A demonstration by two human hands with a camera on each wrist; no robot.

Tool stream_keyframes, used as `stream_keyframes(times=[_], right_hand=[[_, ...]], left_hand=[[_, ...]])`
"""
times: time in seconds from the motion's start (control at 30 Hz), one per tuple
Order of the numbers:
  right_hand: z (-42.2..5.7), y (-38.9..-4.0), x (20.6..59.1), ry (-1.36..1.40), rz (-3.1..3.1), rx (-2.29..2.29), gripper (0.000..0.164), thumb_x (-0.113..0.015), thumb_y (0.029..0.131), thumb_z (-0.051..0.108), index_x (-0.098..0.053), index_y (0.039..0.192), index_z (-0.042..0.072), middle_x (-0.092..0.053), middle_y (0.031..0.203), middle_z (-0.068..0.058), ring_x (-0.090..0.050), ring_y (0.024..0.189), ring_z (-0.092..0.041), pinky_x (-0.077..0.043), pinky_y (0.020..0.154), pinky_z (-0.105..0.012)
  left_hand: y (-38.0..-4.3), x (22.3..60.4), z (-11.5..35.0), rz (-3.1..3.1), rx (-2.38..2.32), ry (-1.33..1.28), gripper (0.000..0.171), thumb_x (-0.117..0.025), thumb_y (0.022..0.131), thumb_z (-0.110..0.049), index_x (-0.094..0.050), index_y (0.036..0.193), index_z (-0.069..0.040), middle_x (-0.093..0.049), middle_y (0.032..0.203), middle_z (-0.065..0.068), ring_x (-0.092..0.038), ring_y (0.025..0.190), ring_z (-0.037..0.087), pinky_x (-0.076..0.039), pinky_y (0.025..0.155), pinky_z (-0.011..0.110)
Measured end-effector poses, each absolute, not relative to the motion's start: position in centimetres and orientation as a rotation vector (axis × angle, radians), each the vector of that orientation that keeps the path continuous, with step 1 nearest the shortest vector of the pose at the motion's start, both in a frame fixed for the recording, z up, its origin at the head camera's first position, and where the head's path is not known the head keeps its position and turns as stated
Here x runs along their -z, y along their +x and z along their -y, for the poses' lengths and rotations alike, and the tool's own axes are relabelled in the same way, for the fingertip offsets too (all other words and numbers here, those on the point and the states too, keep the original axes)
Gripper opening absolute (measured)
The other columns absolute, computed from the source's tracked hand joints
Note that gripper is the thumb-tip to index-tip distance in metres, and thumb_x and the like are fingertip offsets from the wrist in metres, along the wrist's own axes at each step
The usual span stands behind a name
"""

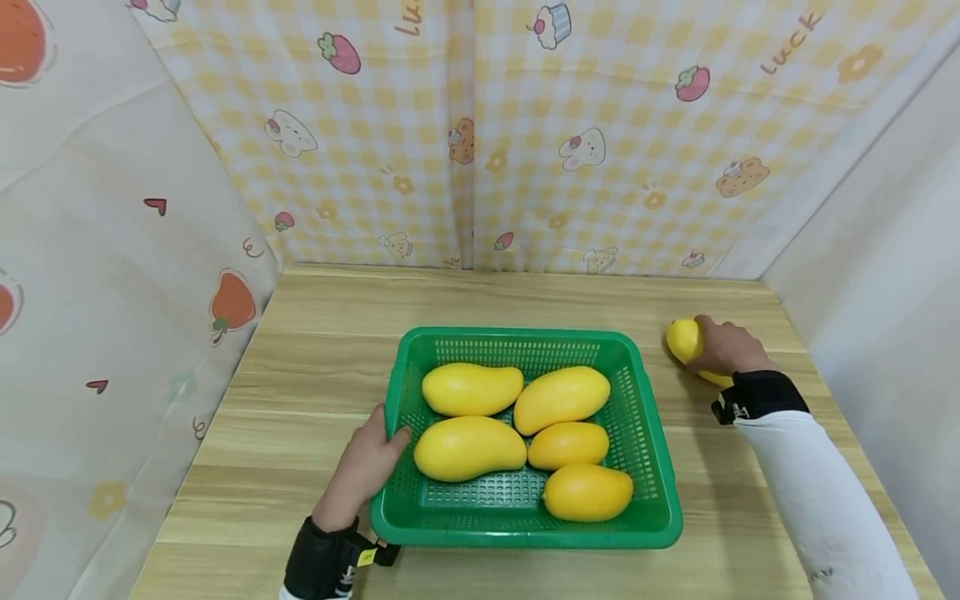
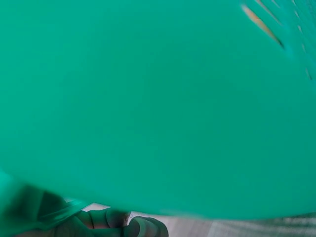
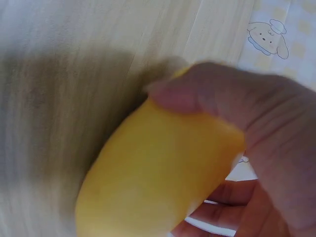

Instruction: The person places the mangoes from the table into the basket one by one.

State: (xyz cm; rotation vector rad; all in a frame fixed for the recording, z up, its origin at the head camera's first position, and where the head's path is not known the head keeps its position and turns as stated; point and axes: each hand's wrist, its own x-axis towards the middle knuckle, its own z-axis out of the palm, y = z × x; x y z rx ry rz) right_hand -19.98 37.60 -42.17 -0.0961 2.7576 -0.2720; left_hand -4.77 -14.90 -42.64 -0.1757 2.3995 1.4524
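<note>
A green plastic basket (image 1: 525, 538) holds several yellow mangoes (image 1: 468, 448). My left hand (image 1: 371, 457) grips the basket's left rim, thumb over the edge; in the left wrist view, green plastic fills most of the picture and curled fingers (image 2: 106, 223) show at the bottom. Off to the right, my right hand (image 1: 729, 346) holds another yellow mango (image 1: 683, 340) at the tabletop. Close up in the right wrist view, thumb and fingers lie on opposite sides of that mango (image 3: 158, 168). Whether it touches the table is hard to tell.
The wood-grain table (image 1: 330, 333) runs back to a yellow checked cloth (image 1: 420, 192) hanging behind it. A white printed sheet (image 1: 135, 292) closes off the left side, and a plain pale wall (image 1: 885, 233) stands close beyond my right arm.
</note>
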Motion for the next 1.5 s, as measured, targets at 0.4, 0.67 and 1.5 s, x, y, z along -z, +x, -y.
stream_keyframes(times=[0.4,0.67,1.5], right_hand=[[-36.2,-19.3,39.2,-0.225,-2.932,0.282,0.089,-0.075,0.074,0.046,-0.035,0.137,-0.003,-0.056,0.098,-0.029,-0.057,0.082,-0.037,-0.046,0.057,-0.048],[-32.8,-18.5,35.7,-0.34,-3.062,0.291,0.085,-0.076,0.073,0.042,-0.04,0.138,0.002,-0.058,0.099,-0.027,-0.057,0.078,-0.036,-0.046,0.055,-0.047],[-22.8,-13.5,30.5,-0.801,-2.978,0.238,0.084,-0.08,0.068,0.04,-0.047,0.136,0.003,-0.06,0.095,-0.016,-0.055,0.069,-0.023,-0.046,0.055,-0.036]], left_hand=[[-4.9,42.7,15.2,-2.403,-1.429,-0.171,0.039,-0.047,0.098,-0.014,-0.037,0.131,0.005,-0.06,0.099,0.02,-0.064,0.072,0.022,-0.055,0.056,0.035],[-4.9,42.8,15.3,-2.412,-1.417,-0.171,0.036,-0.047,0.098,-0.014,-0.038,0.128,0.005,-0.06,0.098,0.019,-0.064,0.072,0.021,-0.055,0.057,0.035],[-4.8,43.1,15.1,-2.434,-1.414,-0.156,0.036,-0.048,0.098,-0.014,-0.04,0.127,0.005,-0.06,0.098,0.018,-0.063,0.071,0.021,-0.054,0.056,0.034]])
